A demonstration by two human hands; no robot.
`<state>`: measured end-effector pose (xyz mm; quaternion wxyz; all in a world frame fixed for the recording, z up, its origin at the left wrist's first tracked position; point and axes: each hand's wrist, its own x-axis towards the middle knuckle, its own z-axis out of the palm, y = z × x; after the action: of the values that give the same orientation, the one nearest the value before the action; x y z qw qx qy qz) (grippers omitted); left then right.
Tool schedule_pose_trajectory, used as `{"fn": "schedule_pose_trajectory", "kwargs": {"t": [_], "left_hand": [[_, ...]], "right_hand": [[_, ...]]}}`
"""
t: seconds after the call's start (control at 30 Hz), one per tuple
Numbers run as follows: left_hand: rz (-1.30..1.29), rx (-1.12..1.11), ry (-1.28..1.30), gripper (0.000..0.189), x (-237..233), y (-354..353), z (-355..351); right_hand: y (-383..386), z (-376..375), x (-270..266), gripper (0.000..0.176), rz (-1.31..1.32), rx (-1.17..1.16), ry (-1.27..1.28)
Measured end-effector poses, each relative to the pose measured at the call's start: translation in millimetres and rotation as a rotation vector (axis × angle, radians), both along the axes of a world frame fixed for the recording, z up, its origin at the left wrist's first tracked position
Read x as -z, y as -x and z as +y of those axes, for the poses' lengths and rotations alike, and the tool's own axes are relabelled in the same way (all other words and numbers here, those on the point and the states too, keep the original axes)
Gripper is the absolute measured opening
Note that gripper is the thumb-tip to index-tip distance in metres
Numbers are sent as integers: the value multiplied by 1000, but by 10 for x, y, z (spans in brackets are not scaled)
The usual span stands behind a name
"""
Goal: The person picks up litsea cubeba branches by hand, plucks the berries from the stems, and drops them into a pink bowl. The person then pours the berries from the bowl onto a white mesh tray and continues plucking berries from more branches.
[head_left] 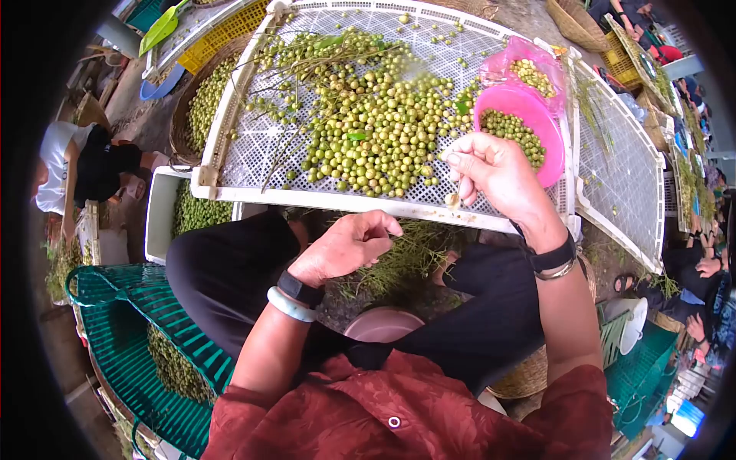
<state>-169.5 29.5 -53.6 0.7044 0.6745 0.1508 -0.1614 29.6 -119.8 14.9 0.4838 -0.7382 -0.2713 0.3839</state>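
Over the tray's near edge, my right hand (498, 172) is closed, thumb and forefinger pinched together. What it pinches is too small to name; a small pale brown bit (452, 201) shows just below its fingers. My left hand (345, 247) is in front of the tray, above my lap, its fingers curled in and whatever is inside hidden. A pile of round green-yellow fruits (383, 130) lies on the white mesh tray (268, 153), with thin bare twigs (322, 65) at its far left. Beside my right hand stands a pink bowl (553, 146) holding green fruits.
A pink plastic bag (502, 57) with fruits lies behind the bowl. A white bin (159, 207) and a green basket (115, 307) with fruits stand at left. Leafy stalks (402, 253) lie under the tray. Another mesh tray (621, 165) is at right. People are at both sides.
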Motion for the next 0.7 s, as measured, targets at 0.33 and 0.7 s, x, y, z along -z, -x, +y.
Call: {"fn": "schedule_pose_trajectory", "kwargs": {"t": [0.33, 0.7], "left_hand": [[7, -59, 132, 29, -107, -50, -249], [18, -748, 872, 17, 5, -229, -327]], "right_hand": [[209, 88, 0, 13, -63, 12, -112], [648, -11, 147, 12, -983, -376, -308]]}}
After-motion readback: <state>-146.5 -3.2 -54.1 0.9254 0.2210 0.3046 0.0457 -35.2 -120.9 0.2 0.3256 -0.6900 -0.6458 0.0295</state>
